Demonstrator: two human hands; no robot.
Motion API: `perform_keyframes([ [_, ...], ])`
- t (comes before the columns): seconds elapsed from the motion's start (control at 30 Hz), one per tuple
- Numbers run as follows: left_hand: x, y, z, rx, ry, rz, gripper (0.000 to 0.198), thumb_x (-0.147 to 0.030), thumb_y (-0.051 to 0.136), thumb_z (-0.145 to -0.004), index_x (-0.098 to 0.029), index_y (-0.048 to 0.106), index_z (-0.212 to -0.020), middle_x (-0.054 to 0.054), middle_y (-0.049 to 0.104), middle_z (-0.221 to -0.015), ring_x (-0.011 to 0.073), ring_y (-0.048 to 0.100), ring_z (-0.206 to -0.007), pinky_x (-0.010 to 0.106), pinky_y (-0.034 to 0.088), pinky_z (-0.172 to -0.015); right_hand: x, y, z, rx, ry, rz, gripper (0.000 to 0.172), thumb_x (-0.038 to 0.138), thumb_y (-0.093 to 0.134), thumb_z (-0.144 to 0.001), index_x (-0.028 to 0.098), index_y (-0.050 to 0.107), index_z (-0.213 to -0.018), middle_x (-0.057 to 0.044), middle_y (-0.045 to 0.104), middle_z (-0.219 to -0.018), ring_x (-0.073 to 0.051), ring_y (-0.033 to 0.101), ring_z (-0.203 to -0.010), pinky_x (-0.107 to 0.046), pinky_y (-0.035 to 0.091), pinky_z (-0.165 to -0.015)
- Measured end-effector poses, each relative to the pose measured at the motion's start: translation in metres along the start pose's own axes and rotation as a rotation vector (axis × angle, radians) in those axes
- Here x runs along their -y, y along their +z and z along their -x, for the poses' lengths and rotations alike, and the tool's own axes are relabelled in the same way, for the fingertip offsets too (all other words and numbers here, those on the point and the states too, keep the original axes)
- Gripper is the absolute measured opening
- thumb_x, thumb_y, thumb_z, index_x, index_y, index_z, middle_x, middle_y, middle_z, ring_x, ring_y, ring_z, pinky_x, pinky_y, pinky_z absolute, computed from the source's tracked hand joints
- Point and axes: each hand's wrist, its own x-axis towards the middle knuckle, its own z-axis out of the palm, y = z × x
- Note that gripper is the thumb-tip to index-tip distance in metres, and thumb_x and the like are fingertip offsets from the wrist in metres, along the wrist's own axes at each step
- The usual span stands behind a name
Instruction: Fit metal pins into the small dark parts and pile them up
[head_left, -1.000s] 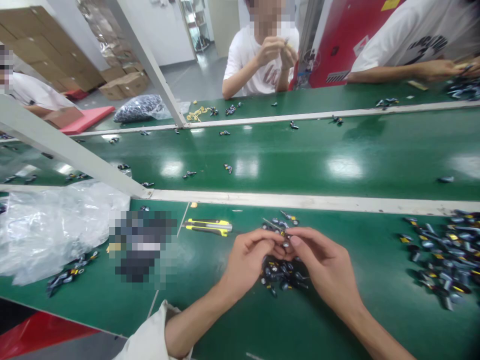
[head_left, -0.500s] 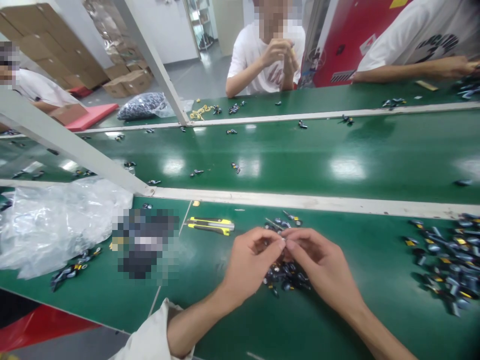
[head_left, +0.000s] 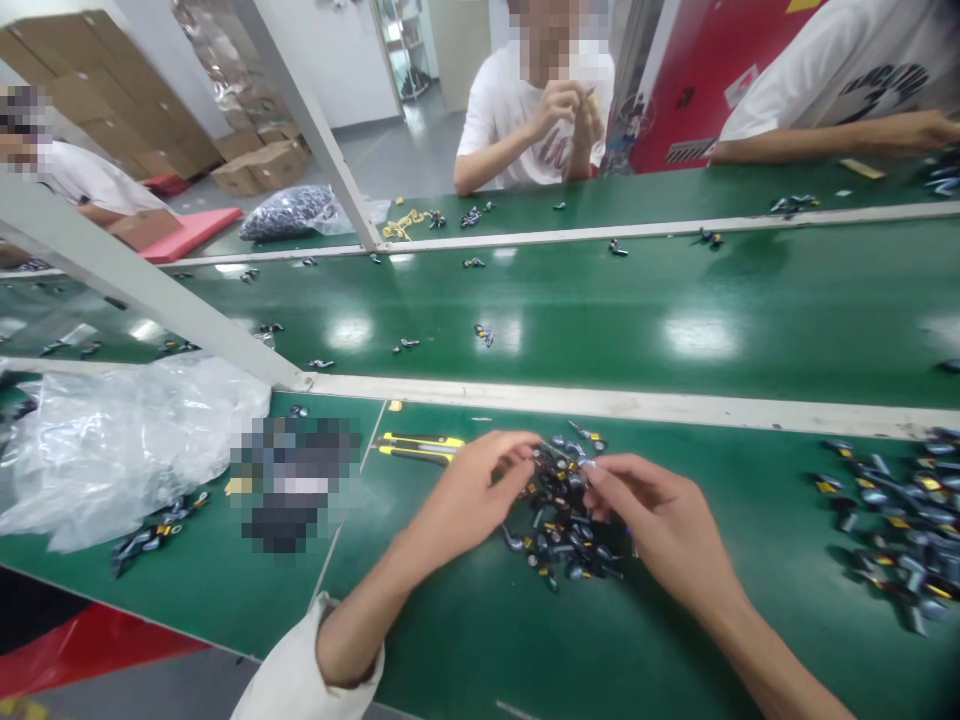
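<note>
Looking down from my head, I see my left hand [head_left: 472, 495] and right hand [head_left: 660, 525] just above a heap of small dark parts [head_left: 561, 530] on the green bench [head_left: 435, 630]. The heap lies between and partly below my hands. My left fingers [head_left: 517, 450] curl inward at the heap's upper edge, and my right fingertips [head_left: 592, 472] pinch toward the same spot, slightly apart from the left. I cannot tell whether either hand grasps a part. A white sleeve [head_left: 300, 650] covers my left wrist.

A yellow box cutter [head_left: 416, 447] lies just beside my left hand. Farther left are a clear plastic bag [head_left: 127, 460] and a blurred patch [head_left: 292, 485]. To the right is a second heap of parts [head_left: 892, 530]. Beyond a white rail [head_left: 600, 400], more parts lie scattered along a green belt [head_left: 675, 300]. Across it, a person in a white T-shirt [head_left: 555, 150] holds both hands together.
</note>
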Motion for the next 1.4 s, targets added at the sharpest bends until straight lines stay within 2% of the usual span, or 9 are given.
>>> perform_keyframes([
  [0.13,0.001,-0.033,0.010,0.154,0.019,-0.365,0.025,-0.021,0.057,-0.097,-0.027,0.073,-0.116,0.002,0.071,-0.108,0.0185,0.064,-0.092,0.029,0.047,-0.079,0.002,-0.001,-0.001,-0.048,-0.009,-0.010,0.023,0.042,0.074,-0.083,0.020,0.079,-0.080,-0.003,0.074,-0.066,-0.017,0.067,-0.061,-0.024,0.055,-0.060],
  [0.23,0.012,-0.026,0.019,0.188,-0.007,-0.396,0.025,-0.024,0.059,-0.097,-0.024,0.072,-0.117,0.004,0.070,-0.106,0.0206,0.063,-0.093,0.031,0.046,-0.080,0.001,-0.003,-0.003,-0.110,-0.001,-0.007,0.020,0.040,0.077,-0.079,0.021,0.080,-0.080,-0.002,0.075,-0.065,-0.018,0.068,-0.062,-0.024,0.056,-0.060],
  [0.47,0.027,-0.005,0.017,0.087,-0.027,-0.130,0.014,-0.018,0.064,-0.090,-0.019,0.077,-0.088,0.005,0.069,-0.090,0.0206,0.063,-0.086,0.033,0.047,-0.085,-0.005,-0.002,-0.002,-0.113,-0.021,0.040,0.020,0.040,0.077,-0.078,0.021,0.081,-0.082,-0.003,0.075,-0.065,-0.019,0.068,-0.060,-0.025,0.055,-0.056],
  [0.67,0.006,0.021,-0.011,-0.002,-0.082,0.152,0.028,-0.028,0.053,-0.098,-0.014,0.067,-0.117,0.005,0.073,-0.078,0.0167,0.069,-0.065,0.028,0.058,-0.065,-0.006,0.005,0.003,0.029,-0.240,0.150,0.020,0.037,0.065,-0.094,0.022,0.078,-0.091,-0.004,0.074,-0.082,-0.018,0.066,-0.068,-0.027,0.053,-0.064],
  [0.73,0.002,0.035,-0.014,-0.046,-0.074,0.205,0.035,-0.028,0.052,-0.098,-0.014,0.066,-0.127,0.006,0.075,-0.082,0.0172,0.070,-0.068,0.029,0.059,-0.069,-0.007,0.007,0.003,0.066,-0.256,0.171,0.020,0.036,0.062,-0.097,0.023,0.077,-0.095,-0.004,0.072,-0.085,-0.018,0.065,-0.071,-0.027,0.052,-0.065],
  [0.83,0.001,0.046,-0.009,-0.121,-0.051,0.243,0.029,-0.029,0.057,-0.097,-0.018,0.077,-0.115,0.007,0.076,-0.089,0.0184,0.068,-0.080,0.029,0.056,-0.080,-0.010,0.007,0.003,0.114,-0.266,0.157,0.021,0.036,0.059,-0.099,0.022,0.075,-0.097,-0.008,0.072,-0.102,-0.019,0.067,-0.081,-0.029,0.054,-0.072],
  [0.97,0.005,0.045,-0.004,-0.139,-0.069,0.312,0.025,-0.032,0.062,-0.094,-0.017,0.081,-0.104,0.005,0.073,-0.080,0.0157,0.062,-0.069,0.026,0.052,-0.068,-0.012,0.005,0.002,0.134,-0.283,0.148,0.021,0.034,0.058,-0.100,0.023,0.076,-0.096,-0.007,0.071,-0.104,-0.020,0.068,-0.086,-0.030,0.054,-0.076],
  [1.2,0.001,0.042,-0.006,0.029,-0.140,0.496,0.027,-0.035,0.077,-0.080,-0.012,0.078,-0.095,0.002,0.069,-0.066,0.0119,0.060,-0.056,0.024,0.051,-0.059,-0.010,0.002,-0.001,0.031,-0.287,0.151,0.018,0.030,0.063,-0.096,0.024,0.077,-0.087,-0.004,0.072,-0.089,-0.020,0.067,-0.082,-0.028,0.054,-0.071],
  [1.4,0.001,0.044,-0.005,-0.067,-0.157,0.563,0.015,-0.027,0.079,-0.076,-0.014,0.074,-0.082,0.002,0.070,-0.068,0.0128,0.064,-0.063,0.024,0.053,-0.065,-0.009,0.004,0.003,0.013,-0.248,0.171,0.017,0.034,0.065,-0.094,0.023,0.077,-0.090,-0.007,0.075,-0.097,-0.022,0.071,-0.085,-0.030,0.057,-0.074],
])
